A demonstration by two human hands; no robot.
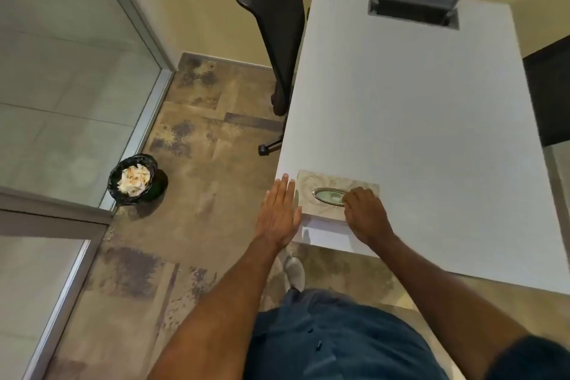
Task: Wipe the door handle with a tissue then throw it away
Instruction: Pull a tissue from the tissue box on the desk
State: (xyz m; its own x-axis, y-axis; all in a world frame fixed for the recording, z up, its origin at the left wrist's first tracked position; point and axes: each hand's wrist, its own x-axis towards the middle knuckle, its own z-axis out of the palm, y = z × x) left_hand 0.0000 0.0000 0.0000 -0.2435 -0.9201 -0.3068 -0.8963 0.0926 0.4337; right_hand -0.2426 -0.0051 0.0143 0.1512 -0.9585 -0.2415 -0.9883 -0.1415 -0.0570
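A beige patterned tissue box point(311, 183) with an oval slot lies flat at the near left corner of the white table point(416, 133). My left hand point(279, 213) rests flat with fingers together against the box's left side. My right hand point(365, 214) sits on the box's right end, its fingertips pinched at the slot's edge on the tissue; the tissue itself is barely visible. A small black-lined waste bin point(135, 179) holding crumpled tissues stands on the floor to the left. No door handle is in view.
A glass partition with a metal frame point(154, 95) runs along the left. A black office chair point(277, 28) stands at the table's left side. A cable hatch point(415, 0) is open at the table's far end. Tiled floor lies between table and bin.
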